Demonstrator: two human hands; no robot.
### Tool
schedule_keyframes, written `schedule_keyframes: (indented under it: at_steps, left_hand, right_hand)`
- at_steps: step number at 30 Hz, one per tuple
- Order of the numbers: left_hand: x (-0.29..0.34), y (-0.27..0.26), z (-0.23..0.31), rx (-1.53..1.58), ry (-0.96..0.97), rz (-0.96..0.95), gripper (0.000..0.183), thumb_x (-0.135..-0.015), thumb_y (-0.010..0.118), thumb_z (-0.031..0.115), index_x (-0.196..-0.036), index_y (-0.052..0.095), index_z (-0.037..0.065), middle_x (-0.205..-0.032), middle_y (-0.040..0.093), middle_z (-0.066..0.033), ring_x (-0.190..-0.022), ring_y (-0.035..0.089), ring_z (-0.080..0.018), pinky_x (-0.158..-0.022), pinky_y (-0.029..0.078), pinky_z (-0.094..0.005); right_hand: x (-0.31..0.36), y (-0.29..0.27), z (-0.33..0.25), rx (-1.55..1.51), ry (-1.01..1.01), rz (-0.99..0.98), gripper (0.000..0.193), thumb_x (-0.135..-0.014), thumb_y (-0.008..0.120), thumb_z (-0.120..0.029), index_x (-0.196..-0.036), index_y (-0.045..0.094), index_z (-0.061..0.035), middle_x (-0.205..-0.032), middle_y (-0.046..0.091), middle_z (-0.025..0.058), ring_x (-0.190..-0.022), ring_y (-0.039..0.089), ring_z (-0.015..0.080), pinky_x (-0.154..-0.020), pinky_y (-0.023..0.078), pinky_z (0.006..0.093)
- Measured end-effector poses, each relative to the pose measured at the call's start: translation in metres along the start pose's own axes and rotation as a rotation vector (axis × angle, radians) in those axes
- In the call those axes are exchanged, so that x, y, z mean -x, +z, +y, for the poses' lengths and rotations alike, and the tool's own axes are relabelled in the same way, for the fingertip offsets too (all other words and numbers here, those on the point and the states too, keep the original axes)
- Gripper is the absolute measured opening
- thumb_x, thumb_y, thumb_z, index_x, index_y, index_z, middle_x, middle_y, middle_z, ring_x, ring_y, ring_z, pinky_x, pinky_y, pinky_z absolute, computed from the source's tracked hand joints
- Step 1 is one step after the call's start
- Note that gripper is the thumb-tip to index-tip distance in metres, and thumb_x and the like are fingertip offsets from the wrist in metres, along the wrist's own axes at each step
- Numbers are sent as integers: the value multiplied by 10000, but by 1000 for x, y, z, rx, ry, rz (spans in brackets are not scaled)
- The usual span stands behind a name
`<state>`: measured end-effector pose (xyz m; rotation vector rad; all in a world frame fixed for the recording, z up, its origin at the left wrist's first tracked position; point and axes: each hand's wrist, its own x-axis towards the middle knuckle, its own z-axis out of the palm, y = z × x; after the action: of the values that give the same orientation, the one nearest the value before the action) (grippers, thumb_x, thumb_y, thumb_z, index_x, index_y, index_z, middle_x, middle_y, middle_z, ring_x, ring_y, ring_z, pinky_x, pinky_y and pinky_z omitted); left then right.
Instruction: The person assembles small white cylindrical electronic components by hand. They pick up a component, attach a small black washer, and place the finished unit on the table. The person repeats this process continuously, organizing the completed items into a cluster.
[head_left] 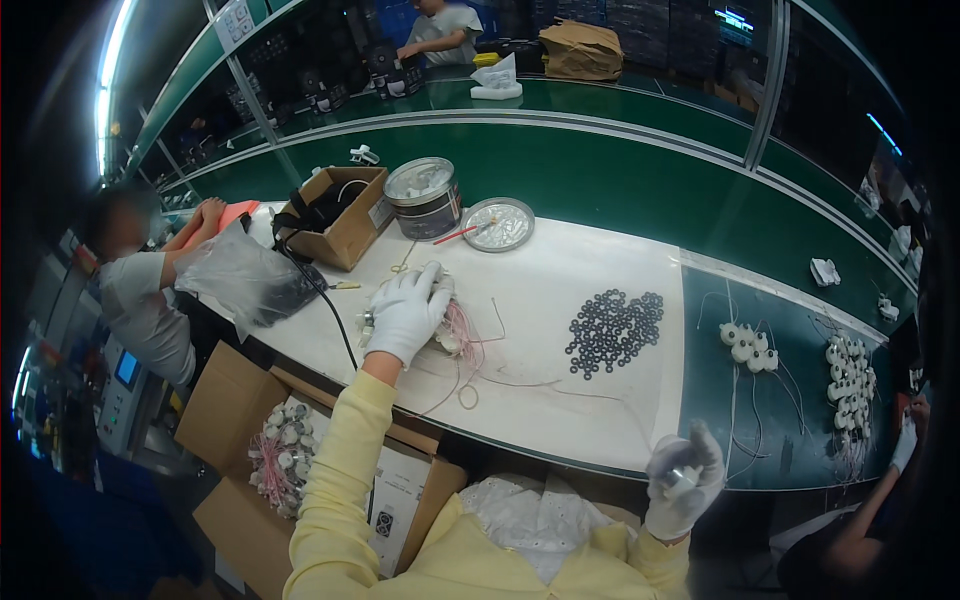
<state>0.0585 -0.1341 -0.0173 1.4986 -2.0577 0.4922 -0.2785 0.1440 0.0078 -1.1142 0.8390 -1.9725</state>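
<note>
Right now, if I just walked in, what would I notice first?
Probably the patch of small black rings spread over the white tabletop, right of centre. Then the white-gloved left hand, over a bunch of pink wires near the middle. On the green section to the right, round white parts with wires lie in clusters.

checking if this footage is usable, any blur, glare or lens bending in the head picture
In the head view, the lens curves the green counter into an arc, the tube light glares nearly white at upper left, and the right hand looks slightly softer than the black rings.
</note>
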Motion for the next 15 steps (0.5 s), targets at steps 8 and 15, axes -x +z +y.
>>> schedule_keyframes:
  at_steps: [8,15]
  left_hand:
    - [-13,3,-18,30,-87,-30,465,-1037,538,517,-1296,722,177,-1131,768,-109,-1036,706,-345,-937,517,-531]
    - [-86,-13,4,-164,-274,-677,577,-989,527,572,-1312,748,148,-1253,765,-154,-1171,710,-363,-1013,472,-548]
  right_hand:
    - [-16,-52,-30,-432,-130,-193,792,-1073,465,-644,-1437,605,45,-620,533,14,-413,319,101,-530,298,265]
    - [-22,-19,-69,-600,202,431,751,-1131,367,-535,-1613,358,40,-667,560,58,-376,278,86,-403,316,250]
